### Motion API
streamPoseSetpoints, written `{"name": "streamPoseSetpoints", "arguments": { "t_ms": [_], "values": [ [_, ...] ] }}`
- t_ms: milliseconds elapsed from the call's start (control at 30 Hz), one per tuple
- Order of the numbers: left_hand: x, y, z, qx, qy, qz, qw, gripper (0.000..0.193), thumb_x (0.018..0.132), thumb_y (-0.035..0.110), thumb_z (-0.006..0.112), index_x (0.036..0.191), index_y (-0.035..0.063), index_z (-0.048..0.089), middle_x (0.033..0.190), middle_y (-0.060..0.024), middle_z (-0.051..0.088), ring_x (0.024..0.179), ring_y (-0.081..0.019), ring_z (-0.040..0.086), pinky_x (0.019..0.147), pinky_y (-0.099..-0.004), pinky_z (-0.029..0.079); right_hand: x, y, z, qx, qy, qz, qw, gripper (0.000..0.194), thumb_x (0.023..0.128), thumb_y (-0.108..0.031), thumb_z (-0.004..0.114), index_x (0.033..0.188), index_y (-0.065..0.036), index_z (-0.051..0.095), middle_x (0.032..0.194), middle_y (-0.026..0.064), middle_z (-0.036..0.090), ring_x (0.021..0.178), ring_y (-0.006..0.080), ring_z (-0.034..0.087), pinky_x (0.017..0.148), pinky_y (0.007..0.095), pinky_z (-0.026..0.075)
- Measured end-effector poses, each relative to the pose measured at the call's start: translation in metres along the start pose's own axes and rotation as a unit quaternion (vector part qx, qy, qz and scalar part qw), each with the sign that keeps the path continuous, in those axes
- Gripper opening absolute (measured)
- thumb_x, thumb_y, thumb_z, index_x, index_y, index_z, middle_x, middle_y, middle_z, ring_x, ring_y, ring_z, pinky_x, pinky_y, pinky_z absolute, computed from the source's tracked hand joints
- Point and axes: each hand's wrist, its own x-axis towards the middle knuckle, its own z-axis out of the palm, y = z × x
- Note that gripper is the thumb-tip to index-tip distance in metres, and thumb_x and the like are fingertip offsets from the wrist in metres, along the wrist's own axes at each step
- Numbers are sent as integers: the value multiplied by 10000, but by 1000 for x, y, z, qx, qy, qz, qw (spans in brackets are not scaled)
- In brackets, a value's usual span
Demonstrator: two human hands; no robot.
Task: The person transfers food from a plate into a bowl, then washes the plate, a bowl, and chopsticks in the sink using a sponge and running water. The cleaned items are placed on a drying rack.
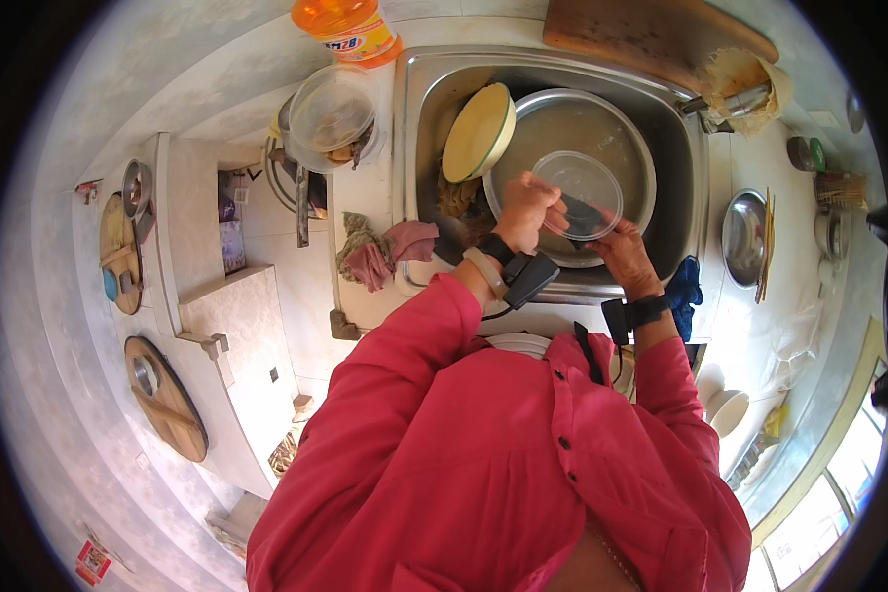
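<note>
My right hand grips the lower right rim of a round clear plastic lid or shallow container. At its left rim, my left hand curls its fingers around the edge. A dark patch shows through the clear plastic between my hands; what it is, I cannot tell. Both hands are above a wide metal basin holding cloudy water, which sits in a stainless steel sink. Against the basin's left side leans a cream enamel bowl with a green rim.
Pink and grey-green rags lie at the sink's left edge, beyond them clear plastic containers and an orange detergent bottle. A cloth-wrapped faucet reaches in from the upper right. Rightward are a dark blue cloth and a steel bowl beside chopsticks.
</note>
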Motion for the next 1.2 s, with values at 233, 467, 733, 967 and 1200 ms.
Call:
{"name": "streamPoseSetpoints", "arguments": {
  "t_ms": [233,467,733,967,1200],
  "values": [
    [-42,30,-59,-1,-71,77,994,273,962,131,609,1166,-16,501,915,-201,690,687,-277,701,588,-381,596,5,-15,26,-240,165,-11,957,364,937,5,605,1290,-24,689,1035,53,721,882,131,663,731,266,560],
    [-100,75,-114,27,1,93,995,372,967,140,602,1279,-26,485,1053,-195,688,874,-305,720,741,-423,612,16,-4,52,-261,92,-48,960,330,894,71,612,1180,-45,729,945,45,699,829,123,639,698,264,550],
    [-128,74,-156,84,62,180,978,497,990,210,619,1373,-43,429,1203,-219,627,981,-318,708,815,-466,621,15,-3,78,-208,40,-25,977,314,904,49,606,1188,-42,707,1050,39,694,906,119,628,750,273,554],
    [-132,70,-169,227,-34,298,927,529,985,160,593,1414,-76,395,1296,-255,587,1100,-347,681,947,-469,576,14,12,99,-324,-58,-61,942,341,855,71,624,1167,-47,698,1060,79,696,954,192,654,819,334,546],
    [-133,97,-149,-9,104,106,989,560,913,57,613,1394,-113,382,1230,-285,620,1073,-377,696,920,-432,583,18,24,176,-530,-257,-376,715,565,763,-11,704,1300,-174,640,1453,95,532,1284,364,507,1009,474,470]
  ]
}}
